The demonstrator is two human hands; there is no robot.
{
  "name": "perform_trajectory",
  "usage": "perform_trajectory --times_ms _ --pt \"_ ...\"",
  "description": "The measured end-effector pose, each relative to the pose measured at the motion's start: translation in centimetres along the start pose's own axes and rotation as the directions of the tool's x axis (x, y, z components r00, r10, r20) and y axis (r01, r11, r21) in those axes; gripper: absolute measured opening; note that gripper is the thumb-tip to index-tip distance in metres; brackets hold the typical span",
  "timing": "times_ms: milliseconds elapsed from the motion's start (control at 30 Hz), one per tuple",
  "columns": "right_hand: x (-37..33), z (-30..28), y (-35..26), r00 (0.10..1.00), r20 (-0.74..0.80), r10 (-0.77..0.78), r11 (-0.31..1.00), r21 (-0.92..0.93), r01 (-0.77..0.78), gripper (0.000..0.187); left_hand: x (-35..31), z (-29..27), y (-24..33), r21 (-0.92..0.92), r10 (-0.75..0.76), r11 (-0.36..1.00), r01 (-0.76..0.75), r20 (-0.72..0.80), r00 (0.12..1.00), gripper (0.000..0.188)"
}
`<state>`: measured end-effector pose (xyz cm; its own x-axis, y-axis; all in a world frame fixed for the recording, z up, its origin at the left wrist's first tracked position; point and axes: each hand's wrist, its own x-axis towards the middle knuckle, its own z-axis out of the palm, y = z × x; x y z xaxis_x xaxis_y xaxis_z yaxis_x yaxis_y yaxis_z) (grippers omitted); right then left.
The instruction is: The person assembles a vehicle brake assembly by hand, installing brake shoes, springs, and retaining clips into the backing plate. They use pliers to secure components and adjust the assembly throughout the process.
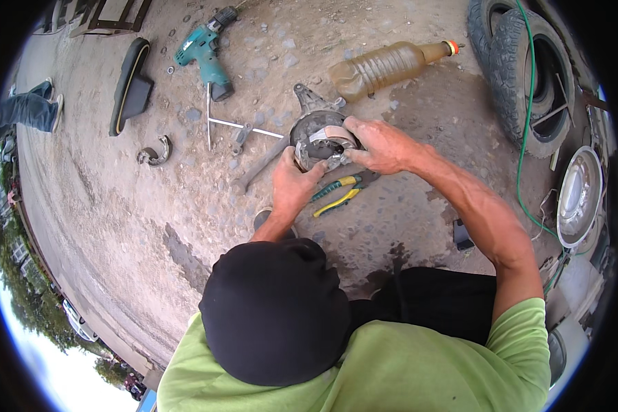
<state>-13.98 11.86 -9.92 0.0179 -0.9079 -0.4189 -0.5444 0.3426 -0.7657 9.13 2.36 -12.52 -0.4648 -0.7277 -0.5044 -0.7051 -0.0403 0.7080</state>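
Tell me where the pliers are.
In the head view, the pliers lie on the ground slightly right of centre, just below the brake plate in the picture.

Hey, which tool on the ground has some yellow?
The yellow-and-green pliers by the brake assembly; the drill is teal and black, the T-shaped rod silvery.

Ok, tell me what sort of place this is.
Probably an open-air vehicle-repair spot, judging by the drum-brake plate in hand, the teal drill on the ground and the two tyres at right.
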Motion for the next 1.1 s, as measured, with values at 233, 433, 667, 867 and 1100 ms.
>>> perform_trajectory --times_ms 233,433,667,867,1100 --pt "0.7 -1.1 -0.2 0.997 0.027 -0.069 0.997 0.027 0.069 0.034 -0.6 -0.8 2.1 0.083 0.076 0.994 -0.076 0.002 0.997 0.047" --pt "0.5 -0.6 0.8 1.0 0.011 0.018 0.956 0.292 -0.021 0.05 -0.4 -1.4 1.1 -0.145 0.067 0.988 -0.046 0.149 0.987 0.041" --pt "-0.3 1.3 -0.6 0.995 0.066 0.073 0.605 0.79 -0.097 0.052 -1.2 -4.5 4.6 -0.03 0.161 0.987 -0.16 0.339 0.927 0.036" --pt "-0.4 1.7 -2.7 0.989 0.05 0.138 0.629 0.767 -0.126 0.049 -2.3 -5.8 5.8 0.004 0.195 0.976 -0.22 0.447 0.873 0.048" --pt "-1.1 1.8 -3.1 0.995 0.006 0.097 0.519 0.853 -0.055 0.047 -2.4 -6.1 4.6 -0.047 0.217 0.975 -0.217 0.416 0.883 0.033"
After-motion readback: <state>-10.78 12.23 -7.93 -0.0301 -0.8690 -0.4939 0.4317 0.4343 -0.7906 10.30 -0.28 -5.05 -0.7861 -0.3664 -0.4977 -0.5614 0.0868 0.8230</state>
